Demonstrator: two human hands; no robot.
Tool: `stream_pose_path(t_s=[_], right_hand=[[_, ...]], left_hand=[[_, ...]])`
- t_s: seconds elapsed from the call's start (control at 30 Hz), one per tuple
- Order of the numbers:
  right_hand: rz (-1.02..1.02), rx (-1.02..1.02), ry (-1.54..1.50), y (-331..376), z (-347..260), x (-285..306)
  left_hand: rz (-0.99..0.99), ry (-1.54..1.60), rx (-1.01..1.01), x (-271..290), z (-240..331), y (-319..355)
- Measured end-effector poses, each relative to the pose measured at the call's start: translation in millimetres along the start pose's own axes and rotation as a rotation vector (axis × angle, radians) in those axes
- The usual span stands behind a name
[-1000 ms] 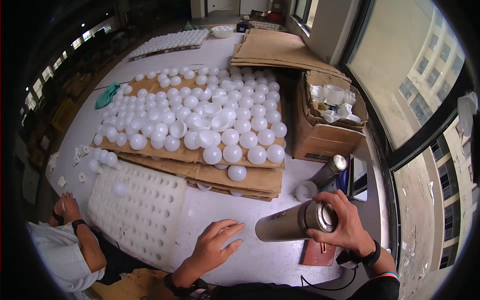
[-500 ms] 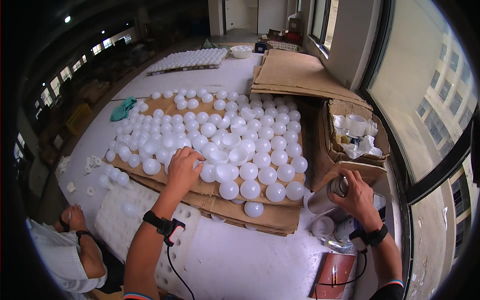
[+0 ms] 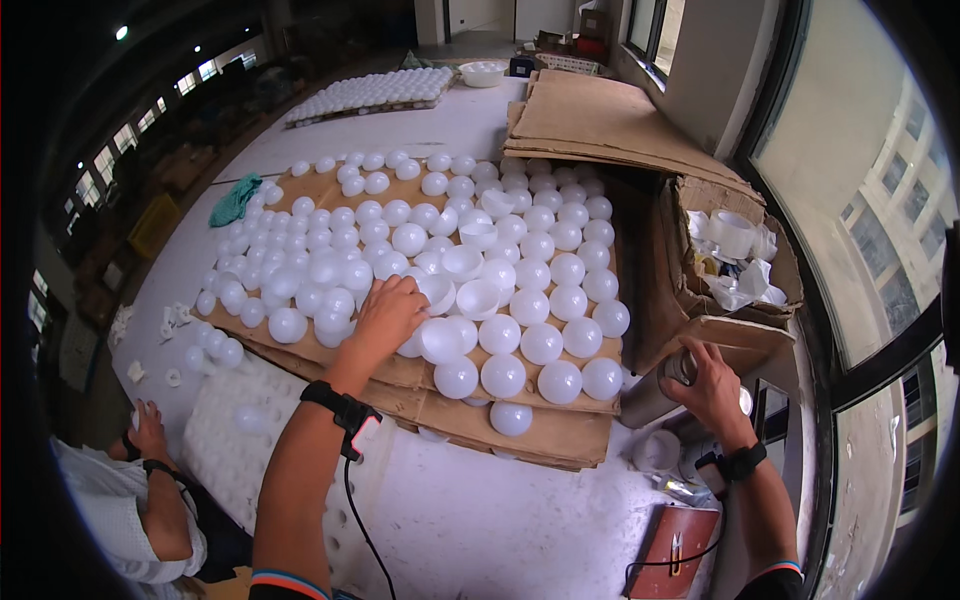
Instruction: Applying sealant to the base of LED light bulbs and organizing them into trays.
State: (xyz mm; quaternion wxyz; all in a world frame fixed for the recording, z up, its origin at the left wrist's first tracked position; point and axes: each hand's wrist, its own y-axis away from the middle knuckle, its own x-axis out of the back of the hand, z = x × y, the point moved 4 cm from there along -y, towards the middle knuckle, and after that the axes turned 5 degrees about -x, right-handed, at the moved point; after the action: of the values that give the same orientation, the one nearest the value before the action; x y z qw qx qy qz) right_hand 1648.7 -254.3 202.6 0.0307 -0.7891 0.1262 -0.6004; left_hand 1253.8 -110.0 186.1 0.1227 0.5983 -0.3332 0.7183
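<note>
Rows of white translucent plastic balls (image 3: 541, 341) cover brown cardboard sheets (image 3: 545, 440) on the table, with several open half-shells (image 3: 461, 262) lying on top of them. My left hand (image 3: 392, 312) is down among them, its fingers bent and close together at the rim of a half-shell (image 3: 437, 293). The fingertips are partly hidden. On the right, my right hand (image 3: 712, 390) is curled round the upper end of a tilted metal cylinder (image 3: 648, 403), like a flask, with a dark round top.
A cardboard box of tape rolls and crumpled wrap (image 3: 735, 245) stands at the right below the windows. A reddish-brown notebook (image 3: 672, 550) lies at the front right. White dimpled trays (image 3: 240, 440) are at the left, beside another person's hand (image 3: 148, 430). A green cloth (image 3: 235, 200) lies farther back.
My left hand has moved right across the balls to the half-shells. My right hand remains on the metal cylinder. The view has shifted slightly.
</note>
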Motion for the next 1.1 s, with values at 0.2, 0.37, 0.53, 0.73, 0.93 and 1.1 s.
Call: stream_pose_path(t_s=[0.2,0.37,0.53,0.73,0.93,1.1], right_hand=[[0.261,0.094,0.069,32.7,-24.3,29.7],[-0.364,-0.096,-1.21,126.4,-96.2,-18.3],[-0.626,-0.203,-1.503,209.2,-164.0,-86.4],[0.212,0.379,-0.789,196.0,-148.3,-3.5],[-0.208,0.446,-0.134,281.9,-77.1,-165.1],[-0.333,0.274,-0.387,278.0,-79.9,-159.1]], left_hand=[[0.401,0.126,-0.012,43.7,46.2,30.1],[0.527,0.343,-0.088,59.0,157.4,125.0],[0.363,0.594,0.165,-0.9,256.2,217.5],[0.213,0.79,0.585,37.6,247.7,282.5],[0.218,0.845,0.824,35.9,258.3,352.6],[0.29,0.917,0.892,41.5,269.4,377.3]])
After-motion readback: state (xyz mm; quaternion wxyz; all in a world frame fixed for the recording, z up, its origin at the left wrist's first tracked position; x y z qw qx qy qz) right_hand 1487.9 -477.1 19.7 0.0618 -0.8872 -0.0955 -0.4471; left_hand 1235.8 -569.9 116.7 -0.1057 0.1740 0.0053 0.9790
